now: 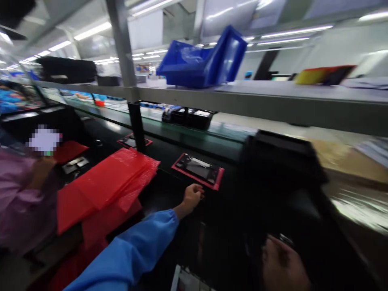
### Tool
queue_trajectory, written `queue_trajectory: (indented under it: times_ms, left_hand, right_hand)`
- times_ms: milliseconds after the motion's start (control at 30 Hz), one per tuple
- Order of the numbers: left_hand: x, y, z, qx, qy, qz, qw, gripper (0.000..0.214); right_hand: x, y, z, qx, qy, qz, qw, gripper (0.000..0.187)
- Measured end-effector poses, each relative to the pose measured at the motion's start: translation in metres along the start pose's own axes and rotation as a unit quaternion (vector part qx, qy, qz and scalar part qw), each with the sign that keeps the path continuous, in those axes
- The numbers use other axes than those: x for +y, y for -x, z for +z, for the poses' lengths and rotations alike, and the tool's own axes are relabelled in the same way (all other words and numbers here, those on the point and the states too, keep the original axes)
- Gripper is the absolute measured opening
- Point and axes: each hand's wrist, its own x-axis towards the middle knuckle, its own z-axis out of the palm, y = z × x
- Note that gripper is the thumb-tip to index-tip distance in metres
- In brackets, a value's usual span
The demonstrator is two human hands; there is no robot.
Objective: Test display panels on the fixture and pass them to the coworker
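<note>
Left hand, fingers curled, is near a black-framed panel laid on a red sheet, probably against scratches. Right hand blurs; can't tell what either grip pinches.

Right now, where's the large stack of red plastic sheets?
In the head view, the large stack of red plastic sheets lies left of centre, between a co-worker's pink sleeve and the bare left hand.

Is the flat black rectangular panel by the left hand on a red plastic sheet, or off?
On. The panel lies atop the sheet, whose red edges stick out beyond it.
</note>
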Motion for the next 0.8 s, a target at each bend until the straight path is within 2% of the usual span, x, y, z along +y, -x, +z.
queue_trajectory:
  times_ms: [33, 100, 167, 200, 367, 467, 667, 733, 800]
  left_hand:
    - [-0.007, 0.007, 0.0, -0.013, -0.027, 0.009, 1.0, 0.018]
    - [-0.015, 0.018, -0.004, -0.038, -0.074, 0.039, 0.996, 0.023]
    - [-0.019, 0.021, -0.009, -0.055, -0.109, 0.063, 0.991, 0.026]
    - [-0.02, 0.019, -0.011, -0.059, -0.123, 0.072, 0.988, 0.026]
    - [-0.024, 0.001, -0.009, -0.074, -0.169, 0.101, 0.978, 0.023]
    - [-0.026, -0.003, -0.008, -0.079, -0.188, 0.113, 0.972, 0.021]
    - [-0.021, 0.0, -0.011, -0.073, -0.213, 0.117, 0.967, 0.02]
    - [-0.019, 0.001, -0.012, -0.073, -0.218, 0.115, 0.966, 0.02]
    - [-0.017, 0.001, -0.012, -0.079, -0.223, 0.115, 0.965, 0.021]
  right_hand:
    - [-0.005, 0.0, 0.001, 0.021, -0.001, -0.001, 1.0, 0.039]
    - [-0.016, -0.009, 0.005, 0.039, 0.016, -0.052, 0.998, 0.041]
    - [-0.025, -0.029, 0.005, 0.05, 0.073, -0.13, 0.988, 0.043]
    - [-0.029, -0.042, 0.003, 0.056, 0.098, -0.144, 0.983, 0.046]
    - [-0.037, -0.11, -0.016, 0.102, 0.241, -0.153, 0.953, 0.044]
    - [-0.034, -0.132, -0.015, 0.097, 0.325, -0.13, 0.932, 0.039]
    - [-0.021, -0.132, 0.006, 0.024, 0.423, -0.118, 0.898, 0.036]
    - [-0.019, -0.125, -0.002, 0.028, 0.424, -0.13, 0.896, 0.035]
    - [-0.014, -0.111, -0.023, 0.052, 0.415, -0.135, 0.898, 0.037]
